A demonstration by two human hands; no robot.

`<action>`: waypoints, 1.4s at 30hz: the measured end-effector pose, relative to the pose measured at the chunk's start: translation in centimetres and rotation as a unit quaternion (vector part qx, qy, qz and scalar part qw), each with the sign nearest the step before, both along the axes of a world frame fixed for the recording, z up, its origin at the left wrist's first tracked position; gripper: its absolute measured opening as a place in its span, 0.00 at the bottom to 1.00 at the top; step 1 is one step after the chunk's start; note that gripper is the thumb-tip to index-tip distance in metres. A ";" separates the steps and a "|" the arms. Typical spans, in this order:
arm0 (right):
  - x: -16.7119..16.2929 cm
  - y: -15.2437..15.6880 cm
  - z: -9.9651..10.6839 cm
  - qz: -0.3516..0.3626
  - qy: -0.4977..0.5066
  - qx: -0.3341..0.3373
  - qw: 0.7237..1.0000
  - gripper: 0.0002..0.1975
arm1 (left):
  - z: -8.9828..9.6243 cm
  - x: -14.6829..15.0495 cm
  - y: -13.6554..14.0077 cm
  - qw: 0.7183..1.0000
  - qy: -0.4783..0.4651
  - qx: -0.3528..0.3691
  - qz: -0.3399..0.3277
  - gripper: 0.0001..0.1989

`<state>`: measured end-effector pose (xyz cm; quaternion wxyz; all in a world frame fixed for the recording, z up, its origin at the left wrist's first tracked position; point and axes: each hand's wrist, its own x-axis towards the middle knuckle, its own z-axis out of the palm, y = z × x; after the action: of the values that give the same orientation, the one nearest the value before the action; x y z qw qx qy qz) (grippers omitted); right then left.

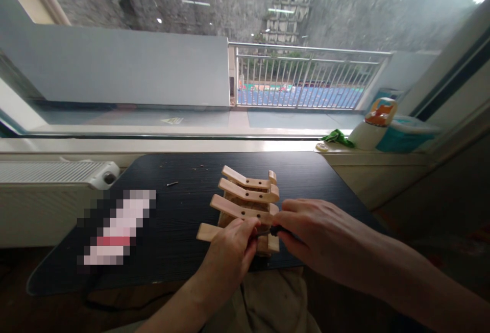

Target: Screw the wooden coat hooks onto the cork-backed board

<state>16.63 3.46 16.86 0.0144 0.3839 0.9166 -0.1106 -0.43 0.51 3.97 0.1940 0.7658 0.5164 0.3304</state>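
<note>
Several pale wooden hook pieces point(245, 186), bent and drilled with dark holes, lie side by side across a brown wooden slab point(243, 204). My right hand point(312, 223) is closed around the dark handle of a screwdriver point(274, 230), whose thin metal shaft points left. At the shaft's end, the fingers of my left hand point(235, 246) are pinched together above the nearest wooden piece point(206, 232). Whatever sits between those left fingertips is hidden. The left hand covers most of that nearest piece.
The pieces rest on a black table point(184, 210) against a window sill. A small metal screw point(172, 184) lies left of them. A blurred pinkish-white item point(122, 226) is at the table's left. A white radiator point(57, 172), a green cloth point(337, 138) and a teal container point(406, 134) stand around.
</note>
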 end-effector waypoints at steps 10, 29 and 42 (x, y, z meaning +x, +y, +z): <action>-0.2 0.0 0.6 0.038 -0.002 -0.056 0.998 0.10 | 0.4 0.0 0.1 1.000 0.009 -0.017 -0.003 0.13; 0.4 1.1 0.7 0.075 0.035 -0.043 0.996 0.11 | 1.2 -0.2 0.4 0.998 0.009 -0.047 -0.034 0.15; 0.0 1.2 0.7 0.086 0.022 -0.039 0.995 0.10 | 1.2 -0.2 0.6 0.999 -0.005 -0.033 -0.035 0.14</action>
<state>16.62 4.64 17.54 0.0190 0.3000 0.9414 -0.1530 -0.65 1.09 5.16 0.2331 0.7750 0.4988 0.3102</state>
